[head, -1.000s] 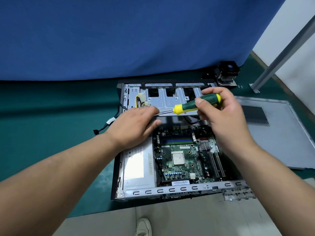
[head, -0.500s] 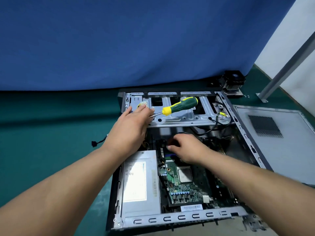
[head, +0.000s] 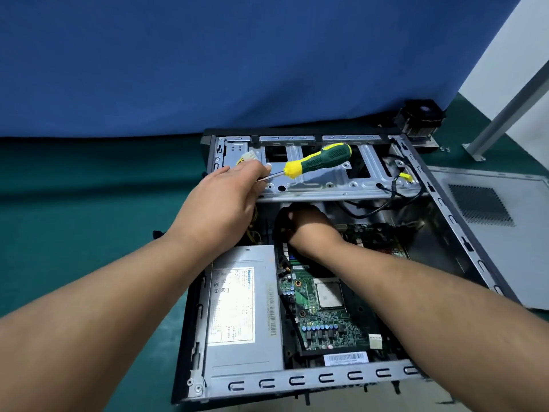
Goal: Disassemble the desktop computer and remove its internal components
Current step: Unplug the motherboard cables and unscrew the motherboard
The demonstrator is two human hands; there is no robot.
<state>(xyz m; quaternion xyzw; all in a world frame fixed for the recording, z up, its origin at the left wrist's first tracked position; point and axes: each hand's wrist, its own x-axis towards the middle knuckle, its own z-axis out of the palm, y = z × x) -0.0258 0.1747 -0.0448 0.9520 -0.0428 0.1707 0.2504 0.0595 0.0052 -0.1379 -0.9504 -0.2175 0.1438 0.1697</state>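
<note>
Open computer case [head: 463,221] lying flat on the green mat [head: 89,218], long axis running away from the camera toward the blue cloth [head: 237,60], far end angled slightly left. Inside: one grey power supply [head: 243,316] along the left side, label up; one green motherboard [head: 329,310] just beside it on the right, bare processor [head: 328,294] at its middle; one metal drive cage [head: 326,179] spanning the far end. One screwdriver [head: 318,160] with green and yellow handle lying across that cage, handle pointing right and away, shaft pointing left toward the left hand [head: 225,200]. Left hand pinching the shaft near its tip between curled fingers. Right hand [head: 309,226] reaching down under the cage edge at the far end of the motherboard, fingers curled into shadow; cannot tell whether anything is gripped. One detached side panel [head: 487,233] flat on the mat right of the case. One cooler with fan [head: 421,120] well beyond the far right corner.
</note>
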